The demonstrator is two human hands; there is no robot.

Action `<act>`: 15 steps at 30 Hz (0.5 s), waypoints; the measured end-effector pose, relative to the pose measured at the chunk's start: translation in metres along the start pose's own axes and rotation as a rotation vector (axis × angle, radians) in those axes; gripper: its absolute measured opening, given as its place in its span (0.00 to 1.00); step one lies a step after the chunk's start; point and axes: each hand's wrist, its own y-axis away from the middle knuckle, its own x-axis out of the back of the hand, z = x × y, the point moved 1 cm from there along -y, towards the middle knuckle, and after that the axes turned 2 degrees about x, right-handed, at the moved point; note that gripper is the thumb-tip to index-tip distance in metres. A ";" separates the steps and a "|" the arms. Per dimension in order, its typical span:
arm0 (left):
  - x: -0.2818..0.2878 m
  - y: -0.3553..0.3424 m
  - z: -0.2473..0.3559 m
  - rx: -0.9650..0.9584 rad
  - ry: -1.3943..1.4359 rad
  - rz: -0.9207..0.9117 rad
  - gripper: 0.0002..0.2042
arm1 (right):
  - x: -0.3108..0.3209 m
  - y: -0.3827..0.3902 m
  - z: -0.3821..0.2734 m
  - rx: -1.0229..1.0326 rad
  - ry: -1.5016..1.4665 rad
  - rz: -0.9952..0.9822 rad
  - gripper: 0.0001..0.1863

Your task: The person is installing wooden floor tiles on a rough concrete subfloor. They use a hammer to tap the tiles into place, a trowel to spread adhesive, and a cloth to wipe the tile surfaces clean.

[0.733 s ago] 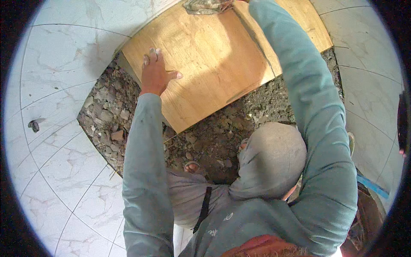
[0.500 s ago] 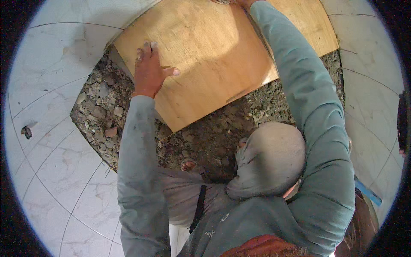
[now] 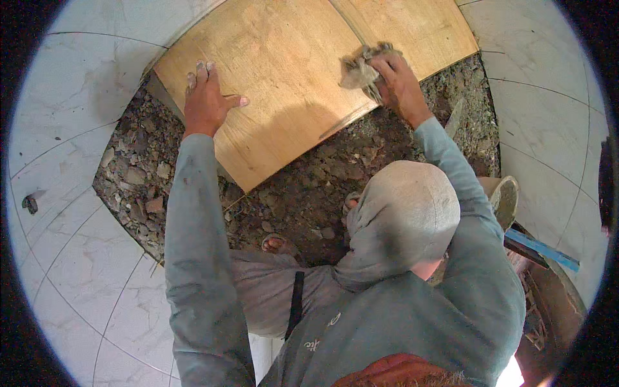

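Note:
My left hand rests flat, fingers apart, on the left part of a large tan tile. The tile has a wood-like face and lies over rubble and dirt. A crumpled grey rag is bunched in my right hand, which presses it at the tile's right edge, by the seam. Beyond that seam lies a second tan tile. My right fingers are partly hidden by the rag.
Broken stones and dark soil fill the uncovered ground near my feet. White marbled floor tiles surround it. At the right stand a bucket, a blue-edged bar and a brown container. My bent knee is close by.
My right hand has come back from the far edge toward me along the seam, bringing the rag into full view. The left hand stays planted on the tile. The view has shifted slightly.

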 end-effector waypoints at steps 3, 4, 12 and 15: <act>-0.001 -0.001 0.000 0.019 0.003 -0.014 0.58 | 0.039 0.075 -0.014 -0.104 -0.050 -0.197 0.29; -0.002 0.000 0.000 0.012 0.010 0.007 0.58 | 0.057 0.094 -0.017 -0.160 -0.077 -0.315 0.30; -0.012 -0.007 -0.004 -0.046 -0.069 0.071 0.59 | 0.167 0.045 0.023 -0.666 -0.811 0.341 0.24; -0.011 -0.007 -0.004 -0.018 -0.092 0.047 0.60 | 0.111 -0.050 0.022 -0.684 -0.607 0.252 0.20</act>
